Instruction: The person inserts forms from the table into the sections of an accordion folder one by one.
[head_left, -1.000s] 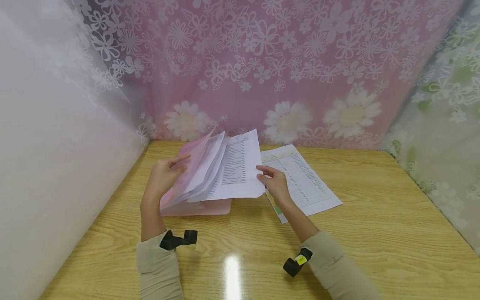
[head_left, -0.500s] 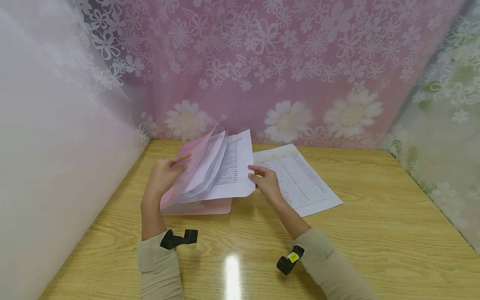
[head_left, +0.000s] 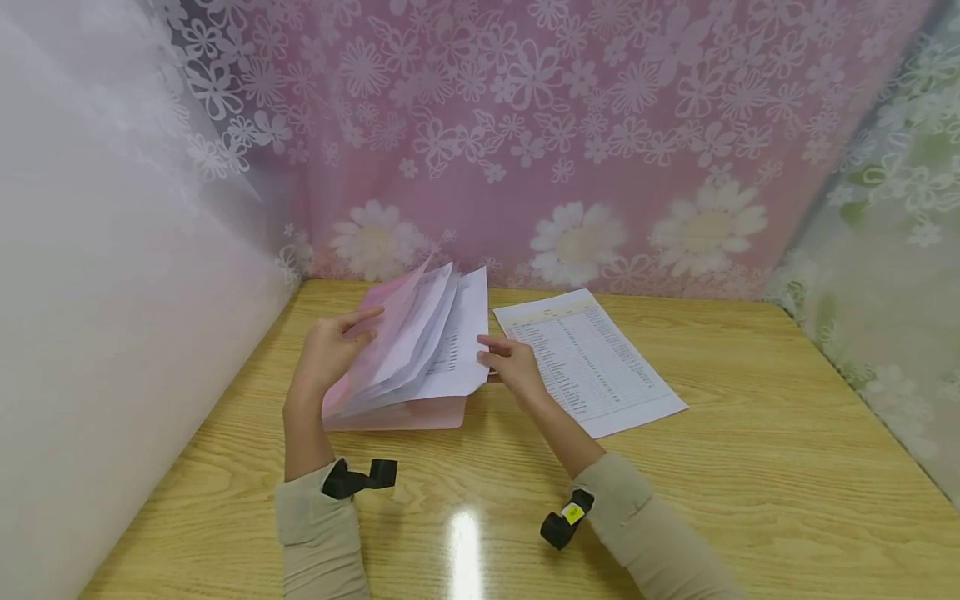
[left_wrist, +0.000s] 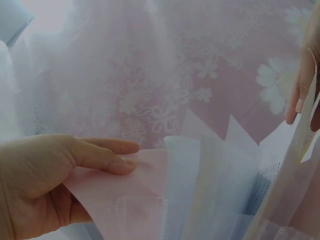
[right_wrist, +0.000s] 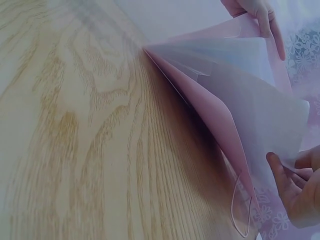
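Note:
A pink folder (head_left: pixel 442 414) with several clear sleeves of printed sheets stands fanned open at the left of the table. My left hand (head_left: pixel 324 354) pinches its raised pink cover (left_wrist: pixel 135 185) between thumb and fingers. Near the lower right corner, my right hand (head_left: pixel 514 369) pinches the edge of a printed sheet (head_left: pixel 461 333); in the right wrist view the thumb and fingers (right_wrist: pixel 300 187) lie on either side of that edge. An elastic loop (right_wrist: pixel 233 210) hangs from the folder's pink back cover (right_wrist: pixel 235 150).
Flat on the wooden table (head_left: pixel 750 400), right of the folder, lies a printed table sheet (head_left: pixel 600 358). A flowered pink curtain (head_left: pixel 480 192) hangs along the back edge, with a pale sheet (head_left: pixel 135 250) at the left and a flowered one (head_left: pixel 885 333) at the right.
My right hand has moved left with the held sheet's edge toward the folder, uncovering more of the sheet on the table. The left hand has stayed in place.

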